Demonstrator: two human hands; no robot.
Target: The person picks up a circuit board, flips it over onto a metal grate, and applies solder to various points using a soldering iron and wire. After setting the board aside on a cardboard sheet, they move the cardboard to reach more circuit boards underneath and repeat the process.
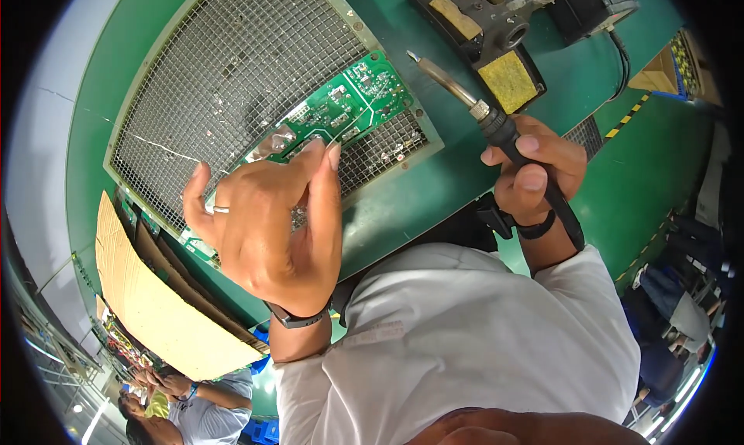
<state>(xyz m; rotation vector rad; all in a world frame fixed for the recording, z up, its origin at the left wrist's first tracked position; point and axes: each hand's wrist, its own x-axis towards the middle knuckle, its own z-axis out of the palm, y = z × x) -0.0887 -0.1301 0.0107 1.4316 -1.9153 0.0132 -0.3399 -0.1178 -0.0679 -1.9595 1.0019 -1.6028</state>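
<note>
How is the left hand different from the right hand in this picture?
The left hand pinches a thin wire over the circuit board, whereas the right hand grips a soldering iron. The left hand shows a ring; the right hand shows none. Both have a dark wristband.

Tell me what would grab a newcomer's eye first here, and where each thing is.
The bright green circuit board probably stands out first, across the wire mesh above centre, the left hand over its near part, pinching a thin wire. Next comes the soldering iron in the right hand, right of centre, its tip apart from the board. The yellow pad on the dark stand, upper right, follows.
</note>
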